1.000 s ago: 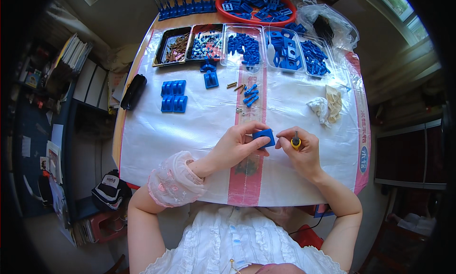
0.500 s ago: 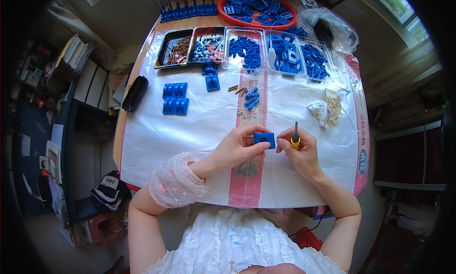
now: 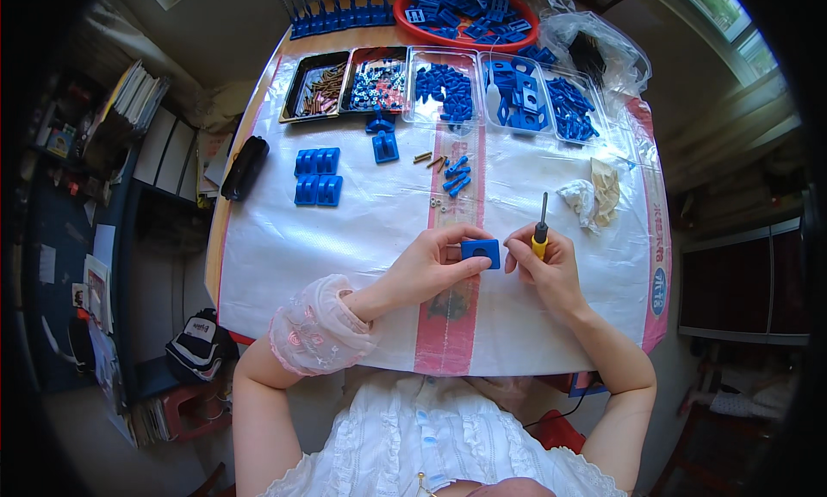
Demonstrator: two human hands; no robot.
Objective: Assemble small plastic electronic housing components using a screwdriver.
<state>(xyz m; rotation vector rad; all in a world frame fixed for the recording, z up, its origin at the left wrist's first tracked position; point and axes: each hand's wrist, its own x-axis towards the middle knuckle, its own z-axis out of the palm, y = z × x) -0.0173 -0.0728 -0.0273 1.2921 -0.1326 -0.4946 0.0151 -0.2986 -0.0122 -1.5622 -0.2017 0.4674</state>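
Pinched between the thumb and fingers of my left hand (image 3: 433, 264) is a small blue plastic bracket (image 3: 490, 250) with a dark opening in its face. Just to its right, my right hand (image 3: 556, 271) is closed round a screwdriver (image 3: 540, 237) with a yellow and black handle, its shaft pointing away from me. The right fingertips are close to the bracket's edge; whether they hold some small part too, I cannot tell. Beyond my hands lie loose brass-coloured screws (image 3: 422, 158), small blue pegs (image 3: 457, 184) and a few pale nuts (image 3: 443, 208).
Finished-looking blue pieces (image 3: 318, 191) sit at left, near a black case (image 3: 246, 168). Trays of screws (image 3: 323, 90), nuts (image 3: 376, 88) and blue parts (image 3: 444, 92) line the back, before a red basin (image 3: 405, 25). Crumpled paper (image 3: 606, 191) lies right on the white sheet (image 3: 362, 230).
The screwdriver has tipped more upright in my right hand, showing more of its shaft. My left hand and the bracket have hardly moved.
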